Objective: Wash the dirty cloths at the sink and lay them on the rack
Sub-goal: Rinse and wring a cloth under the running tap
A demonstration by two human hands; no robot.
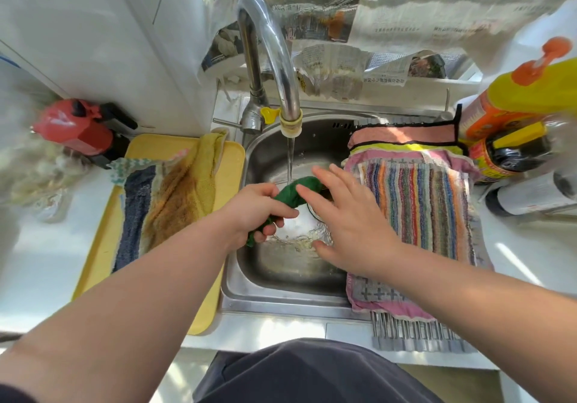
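A stainless steel sink (281, 277) sits centre. At 9 o'clock, stained terry cloths (175, 202) wait on a yellow tray (232, 168); at 3 o'clock, a striped towel (418, 209) covers the slatted rack (415, 337). Under the curved tap (274, 49), the left hand (256, 212) grips a wadded green cloth (296, 192); the right hand (346, 215) is spread, fingers apart. Wet and slick, the wad could slip into the basin.
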